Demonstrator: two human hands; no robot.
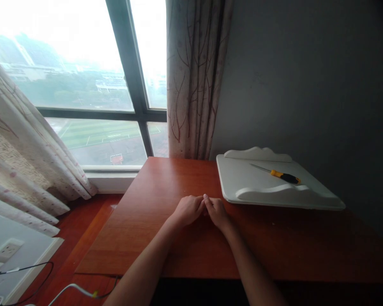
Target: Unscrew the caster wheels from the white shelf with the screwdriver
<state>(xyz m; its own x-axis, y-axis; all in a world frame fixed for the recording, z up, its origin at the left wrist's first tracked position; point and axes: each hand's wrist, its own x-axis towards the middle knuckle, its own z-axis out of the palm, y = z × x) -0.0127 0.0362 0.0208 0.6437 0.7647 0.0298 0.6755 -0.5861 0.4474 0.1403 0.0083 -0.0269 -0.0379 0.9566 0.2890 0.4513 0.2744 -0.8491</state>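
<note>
My left hand and my right hand meet at the fingertips over the wooden table. Both are closed, fingers curled inward, and no object shows in either one. The right thumb lies against the fingers of the left hand. To the right of my hands, apart from them, a white board with wavy raised edges sits on the table. A screwdriver with a yellow and black handle lies on this board, its thin shaft pointing left.
Behind the table stand a patterned curtain and a grey wall. A window is at the left, with another curtain beside it. Cables run near the table's front left corner, below a wall socket.
</note>
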